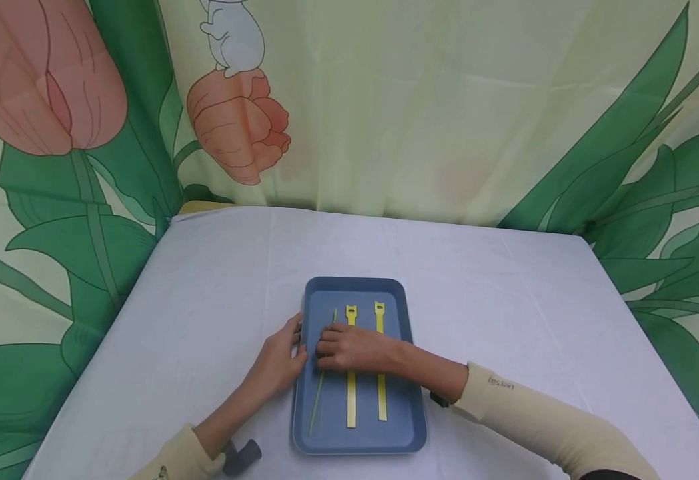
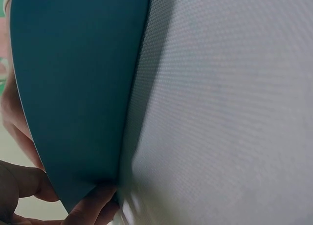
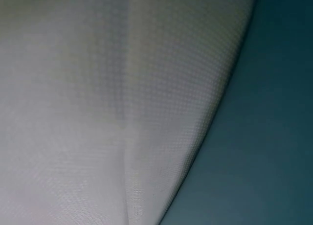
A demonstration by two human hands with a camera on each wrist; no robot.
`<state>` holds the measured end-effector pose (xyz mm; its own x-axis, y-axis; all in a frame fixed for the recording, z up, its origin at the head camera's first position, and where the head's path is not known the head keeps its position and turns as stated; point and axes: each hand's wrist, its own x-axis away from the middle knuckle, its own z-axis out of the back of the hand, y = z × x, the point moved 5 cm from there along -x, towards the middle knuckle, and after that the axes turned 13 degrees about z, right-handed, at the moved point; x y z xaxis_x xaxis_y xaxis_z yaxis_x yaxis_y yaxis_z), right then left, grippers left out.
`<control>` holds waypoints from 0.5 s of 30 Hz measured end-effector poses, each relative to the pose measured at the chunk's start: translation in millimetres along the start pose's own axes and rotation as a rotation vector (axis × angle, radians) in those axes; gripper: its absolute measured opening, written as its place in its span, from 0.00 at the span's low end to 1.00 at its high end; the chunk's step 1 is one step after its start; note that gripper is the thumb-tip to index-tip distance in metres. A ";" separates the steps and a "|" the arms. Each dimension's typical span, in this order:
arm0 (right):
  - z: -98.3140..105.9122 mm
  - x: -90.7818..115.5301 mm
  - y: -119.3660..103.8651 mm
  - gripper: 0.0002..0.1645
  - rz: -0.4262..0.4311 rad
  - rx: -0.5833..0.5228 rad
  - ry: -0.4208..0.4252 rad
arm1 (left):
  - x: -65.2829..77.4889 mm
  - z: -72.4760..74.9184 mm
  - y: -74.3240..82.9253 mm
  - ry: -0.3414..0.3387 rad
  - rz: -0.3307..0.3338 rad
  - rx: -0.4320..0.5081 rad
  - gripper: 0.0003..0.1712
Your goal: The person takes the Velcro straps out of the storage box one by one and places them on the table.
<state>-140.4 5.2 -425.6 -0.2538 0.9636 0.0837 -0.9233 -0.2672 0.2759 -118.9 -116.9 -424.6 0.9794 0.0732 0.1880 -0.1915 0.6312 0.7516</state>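
Observation:
A blue rectangular tray [image 1: 363, 443] lies on the table. My left hand [image 1: 277, 357] grips its left side, with the thumb at the rim and fingers [image 2: 93, 205] low against the outer wall in the left wrist view. Inside the tray, two yellow cable straps [image 1: 351, 403] [image 1: 381, 400] with slotted heads lie lengthwise, side by side. Left of them runs a thin yellow-green strip [image 1: 316, 403], slightly slanted. My right hand [image 1: 355, 348] reaches across both straps from the right and pinches this strip near its middle; the fingers cover that part of it.
White cloth [image 1: 505, 320] covers the table around the tray. Behind hangs a curtain [image 1: 385, 107] printed with flowers and leaves. A dark cylindrical piece [image 1: 243, 458] is by the left wrist. The right wrist view shows only cloth and the tray's outer wall [image 3: 254, 151].

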 end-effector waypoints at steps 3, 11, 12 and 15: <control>-0.4 0.8 0.6 0.18 0.009 0.009 0.001 | -0.2 -0.1 0.1 0.000 0.000 -0.002 0.33; 4.3 4.2 -1.2 0.16 0.053 0.013 0.022 | -0.8 0.5 0.2 0.006 -0.006 -0.004 0.33; 5.1 4.5 -1.4 0.16 0.058 0.015 0.026 | -0.8 0.4 0.2 0.005 -0.006 -0.004 0.33; 8.8 4.6 -2.2 0.16 0.074 0.021 0.039 | -0.6 0.3 -0.4 0.001 0.003 -0.006 0.33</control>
<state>-137.0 10.1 -417.4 -0.3330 0.9405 0.0675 -0.8954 -0.3378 0.2899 -119.4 -117.4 -424.8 0.9788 0.0760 0.1901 -0.1944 0.6359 0.7469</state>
